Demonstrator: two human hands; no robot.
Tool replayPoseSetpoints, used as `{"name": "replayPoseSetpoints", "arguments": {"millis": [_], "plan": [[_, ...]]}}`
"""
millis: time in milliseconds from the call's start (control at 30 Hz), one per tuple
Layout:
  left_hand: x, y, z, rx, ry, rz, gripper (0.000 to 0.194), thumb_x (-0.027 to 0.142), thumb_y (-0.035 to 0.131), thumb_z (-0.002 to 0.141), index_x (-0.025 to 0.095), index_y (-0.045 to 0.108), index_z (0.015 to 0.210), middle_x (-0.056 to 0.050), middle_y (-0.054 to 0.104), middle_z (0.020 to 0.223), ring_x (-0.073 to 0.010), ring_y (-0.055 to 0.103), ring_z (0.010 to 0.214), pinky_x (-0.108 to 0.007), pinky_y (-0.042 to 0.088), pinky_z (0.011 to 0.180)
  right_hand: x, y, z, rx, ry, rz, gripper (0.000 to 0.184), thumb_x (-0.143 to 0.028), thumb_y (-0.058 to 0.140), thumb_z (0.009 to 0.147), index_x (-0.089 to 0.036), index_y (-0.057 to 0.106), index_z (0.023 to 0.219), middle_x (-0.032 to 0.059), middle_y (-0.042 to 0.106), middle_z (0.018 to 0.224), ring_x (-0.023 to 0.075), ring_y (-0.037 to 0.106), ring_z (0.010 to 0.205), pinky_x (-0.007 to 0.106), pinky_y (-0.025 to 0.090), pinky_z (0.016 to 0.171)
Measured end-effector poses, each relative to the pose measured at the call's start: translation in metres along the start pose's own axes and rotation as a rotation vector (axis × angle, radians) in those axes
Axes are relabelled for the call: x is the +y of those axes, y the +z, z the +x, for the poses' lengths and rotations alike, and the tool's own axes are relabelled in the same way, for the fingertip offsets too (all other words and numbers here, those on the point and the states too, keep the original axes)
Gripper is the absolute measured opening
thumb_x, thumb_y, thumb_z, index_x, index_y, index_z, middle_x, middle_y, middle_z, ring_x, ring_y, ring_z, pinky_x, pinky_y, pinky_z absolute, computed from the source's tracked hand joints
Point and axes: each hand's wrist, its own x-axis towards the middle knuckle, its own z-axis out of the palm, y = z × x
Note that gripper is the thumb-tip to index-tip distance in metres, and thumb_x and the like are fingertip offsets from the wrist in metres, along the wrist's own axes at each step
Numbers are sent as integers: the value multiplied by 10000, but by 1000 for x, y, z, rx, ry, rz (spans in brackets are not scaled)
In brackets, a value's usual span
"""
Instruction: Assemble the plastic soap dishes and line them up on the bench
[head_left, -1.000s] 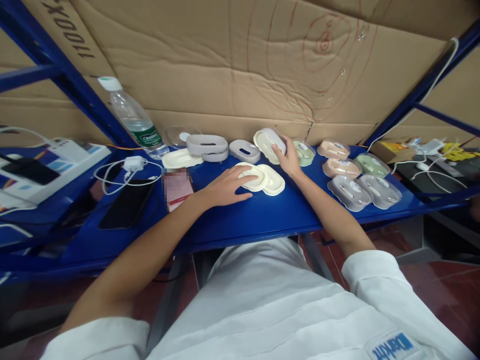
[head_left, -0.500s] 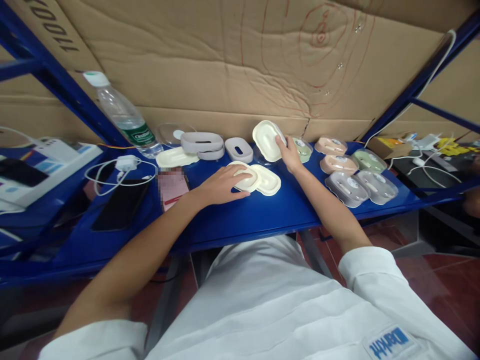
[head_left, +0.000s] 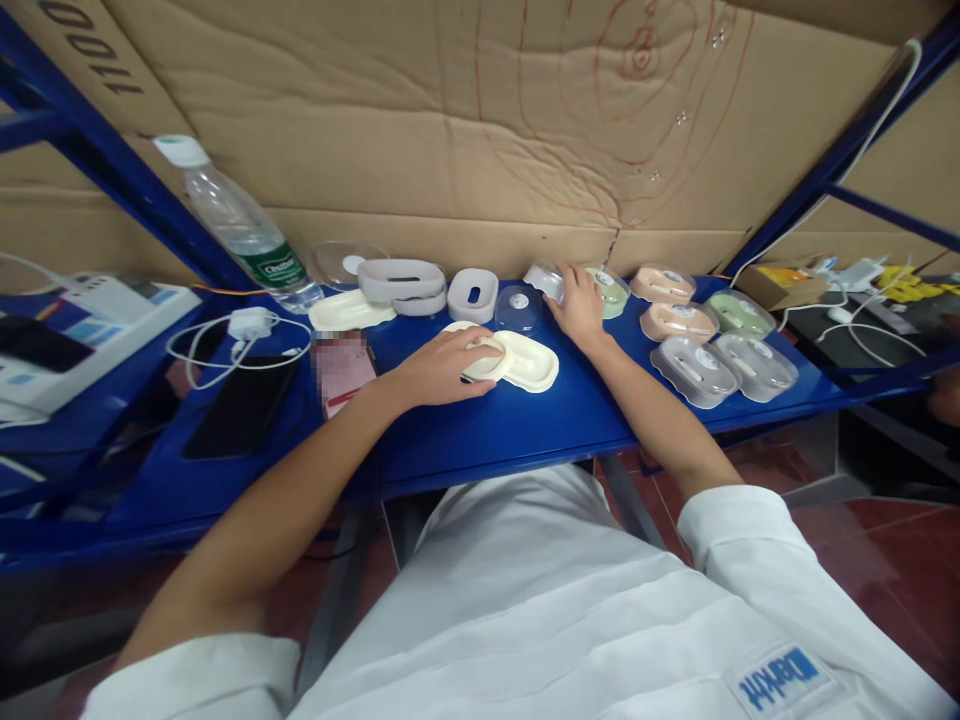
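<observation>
My left hand lies over a cream oval tray on the blue shelf, fingers curled round its near end. A second cream tray sits touching it on the right. My right hand reaches to the back of the shelf, its fingers bent over a pale grey case that lies flat there. A clear round lid rests just left of that hand, and a green packed case sits just to its right.
At the back left stand a grey open box, stacked grey pieces, a cream lid and a water bottle. Several packed cases fill the right side. A phone and a charger cable lie at the left. A cardboard wall stands behind.
My right hand had the case tipped up with its cream inside showing; now the case is laid down flat at the back. My left hand has stayed on the cream tray.
</observation>
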Motion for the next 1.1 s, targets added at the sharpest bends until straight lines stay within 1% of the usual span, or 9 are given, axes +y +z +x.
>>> {"name": "replayPoseSetpoints", "arguments": {"millis": [133,233,333,533,600,700,867,1000,1100], "plan": [[0,-2,1,-24,-72,22,500,547,608,1013,282,699,1427,-76,607,1563,-289,572,1470,-433,413,1280,3,9,0,-51,-36,26,739,-473,660,1006,-153,484,1648,243,471,1691,457,424,1547,690,310,1273],[-1,-3,2,-37,-160,65,543,595,608,1016,266,701,1438,-91,586,1607,-318,568,1481,-471,417,1279,5,13,-1,-25,-35,19,671,-426,602,1039,-173,489,1651,220,473,1702,440,394,1574,697,267,1292],[-2,-3,3,-39,-209,84,548,610,594,1028,270,708,1442,-90,583,1621,-326,573,1485,-472,425,1279,7,11,-1,3,16,8,602,-343,550,1054,-173,516,1630,230,497,1678,457,420,1544,728,287,1257],[5,-4,4,-23,-252,89,521,605,580,1036,287,726,1421,-79,617,1586,-335,628,1420,-480,462,1251,1,-3,0,-51,28,-12,527,-308,578,1050,-148,598,1552,257,482,1666,484,416,1515,734,295,1222],[6,-6,4,-30,-292,142,523,600,570,1037,268,732,1408,-99,647,1542,-360,662,1363,-509,495,1211,-8,-10,-1,-53,-48,10,458,-304,561,1067,-164,652,1493,227,548,1611,448,447,1492,673,325,1228],[5,-11,3,-25,-395,247,547,615,567,1024,213,750,1348,-162,714,1401,-412,699,1270,-556,551,1105,-29,-20,-6,-98,-227,116,380,-338,484,1114,-176,745,1338,178,720,1374,366,603,1316,533,431,1164],[-3,-16,-2,15,-588,333,526,595,534,1035,179,746,1276,-212,732,1309,-440,718,1197,-566,574,1004,-63,-26,-24,-331,-504,192,385,-409,482,1140,-205,808,1165,104,817,1142,278,726,1077,388,500,978],[-5,-11,-2,67,-532,312,561,530,538,1045,174,629,1468,-220,669,1428,-439,659,1313,-580,524,1096,-71,-27,-34,-464,-612,188,395,-475,536,1131,-213,824,1201,105,826,1141,268,750,1042,363,480,894],[-4,-5,1,75,-430,218,610,482,485,1064,150,540,1573,-232,606,1530,-433,596,1404,-597,485,1159,-70,-26,-33,-483,-641,220,342,-421,562,1120,-219,810,1241,106,822,1223,279,747,1121,388,455,957]]}}
